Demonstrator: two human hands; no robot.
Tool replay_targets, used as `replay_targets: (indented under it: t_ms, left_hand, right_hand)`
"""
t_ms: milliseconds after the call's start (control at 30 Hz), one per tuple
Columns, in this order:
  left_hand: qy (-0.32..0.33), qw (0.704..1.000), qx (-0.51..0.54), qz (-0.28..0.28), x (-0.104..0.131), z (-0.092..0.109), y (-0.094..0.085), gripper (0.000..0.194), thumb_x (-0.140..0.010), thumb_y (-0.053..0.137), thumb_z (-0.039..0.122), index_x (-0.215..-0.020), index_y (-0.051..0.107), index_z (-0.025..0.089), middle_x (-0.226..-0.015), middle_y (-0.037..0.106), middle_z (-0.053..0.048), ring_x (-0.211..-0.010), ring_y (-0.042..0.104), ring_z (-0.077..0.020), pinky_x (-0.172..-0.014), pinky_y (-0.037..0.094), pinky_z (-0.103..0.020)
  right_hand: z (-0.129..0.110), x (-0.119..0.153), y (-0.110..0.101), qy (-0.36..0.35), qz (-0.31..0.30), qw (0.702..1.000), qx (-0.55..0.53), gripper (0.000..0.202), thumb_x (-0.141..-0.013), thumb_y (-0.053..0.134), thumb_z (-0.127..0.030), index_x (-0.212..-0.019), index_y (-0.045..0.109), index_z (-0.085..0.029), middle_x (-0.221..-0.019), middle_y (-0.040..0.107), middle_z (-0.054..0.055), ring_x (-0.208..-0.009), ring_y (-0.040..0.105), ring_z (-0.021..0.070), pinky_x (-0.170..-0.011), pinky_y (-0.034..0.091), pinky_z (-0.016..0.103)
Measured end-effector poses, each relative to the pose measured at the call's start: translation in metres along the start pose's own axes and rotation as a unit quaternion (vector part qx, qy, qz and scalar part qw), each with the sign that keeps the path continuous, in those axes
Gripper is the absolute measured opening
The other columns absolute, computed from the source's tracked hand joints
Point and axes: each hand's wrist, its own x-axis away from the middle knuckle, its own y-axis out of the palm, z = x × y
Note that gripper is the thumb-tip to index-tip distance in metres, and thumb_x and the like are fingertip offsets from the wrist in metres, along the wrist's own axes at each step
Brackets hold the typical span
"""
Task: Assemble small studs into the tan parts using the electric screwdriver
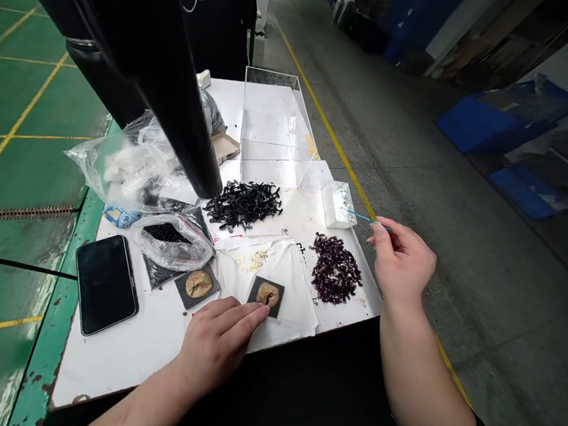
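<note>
Black tube (166, 90) hanging close; left hand (213, 337), fingers nearly straight, touches the dark square (281, 287) with the tan blob (266, 294) on the desk (127, 355); right hand (403, 255) pinches a blue stick (362, 216), tip at the small box (336, 204); imo keep both touches light so the square doesn't skid.

black cloth (221, 38): white script, apparently "Motivation" | white tabletop (146, 350): small black marks, not clearly legible
</note>
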Motion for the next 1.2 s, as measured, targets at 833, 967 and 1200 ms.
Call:
replay_targets:
  t_ms: [833, 967, 1200]
  left_hand:
    - [-0.055, 0.998, -0.015, -0.032, -0.006, 0.007, 0.004, 0.017, -0.113, 0.062, 0.025, -0.099, 0.07, 0.02, -0.098, 0.079, -0.005, -0.083, 0.071, -0.0162, -0.075, 0.054, -0.03]
    - [-0.054, 0.998, -0.018, -0.032, -0.006, 0.008, 0.004, 0.02, -0.113, 0.061, 0.027, -0.097, 0.069, 0.019, -0.095, 0.077, -0.005, -0.081, 0.07, -0.0164, -0.072, 0.053, -0.031]
    - [-0.056, 0.997, -0.033, -0.048, -0.004, 0.008, 0.003, 0.026, -0.115, 0.057, 0.032, -0.097, 0.071, 0.019, -0.095, 0.076, -0.005, -0.083, 0.07, -0.017, -0.073, 0.054, -0.031]
  right_hand:
    - [-0.102, 0.045, 0.025, -0.169, -0.136, 0.976, 0.029, 0.02, -0.104, 0.076, -0.039, -0.118, 0.084, -0.027, -0.111, 0.08, 0.007, -0.107, 0.075, 0.0259, -0.102, 0.057, 0.043]
    - [-0.139, 0.021, 0.084, -0.184, -0.364, 0.905, 0.123, 0.028, -0.112, 0.058, -0.035, -0.124, 0.081, -0.024, -0.122, 0.08, 0.011, -0.115, 0.073, 0.0268, -0.103, 0.053, 0.041]
    - [-0.165, 0.006, 0.141, -0.241, -0.455, 0.819, 0.255, 0.034, -0.107, 0.053, -0.019, -0.125, 0.081, -0.025, -0.125, 0.074, 0.013, -0.111, 0.069, 0.0279, -0.092, 0.046, 0.041]
